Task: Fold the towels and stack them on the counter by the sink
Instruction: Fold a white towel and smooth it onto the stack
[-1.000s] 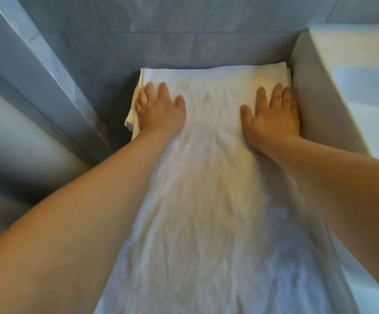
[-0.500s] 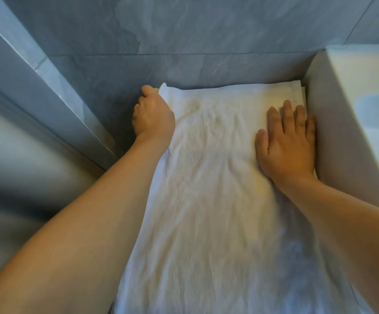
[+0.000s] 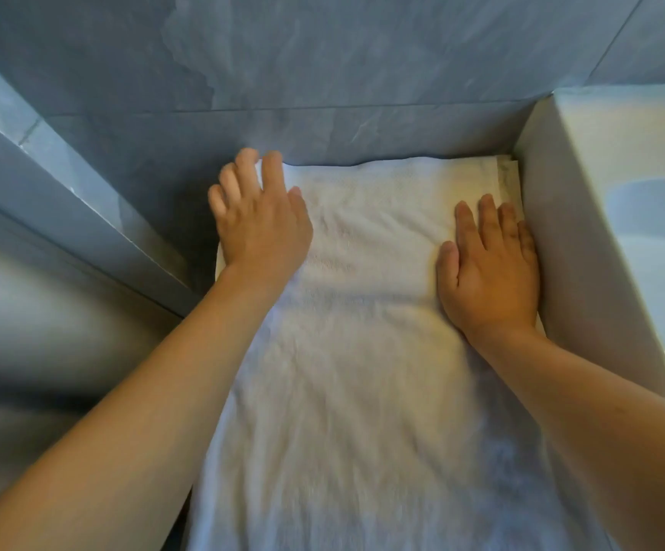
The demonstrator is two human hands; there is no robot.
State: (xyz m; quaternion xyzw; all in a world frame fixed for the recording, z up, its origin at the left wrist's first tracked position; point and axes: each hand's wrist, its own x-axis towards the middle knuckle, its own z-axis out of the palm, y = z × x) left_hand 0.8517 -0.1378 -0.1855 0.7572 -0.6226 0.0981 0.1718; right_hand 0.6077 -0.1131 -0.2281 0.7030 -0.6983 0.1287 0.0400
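Both hands flat on white terry towel (image 3: 362,351).
L hand (image 3: 261,228): fingers spread, far-left corner. R hand (image 3: 490,272): fingers together, pressing beside white sink wall (image 3: 585,272).

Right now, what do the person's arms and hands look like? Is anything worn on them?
Both arms are bare from the bottom of the picture up to the wrists: no sleeves show. The left hand and the right hand wear no gloves, and no rings, watch or bracelets can be seen on them. The nails look short and unpainted, though the picture is slightly blurred.
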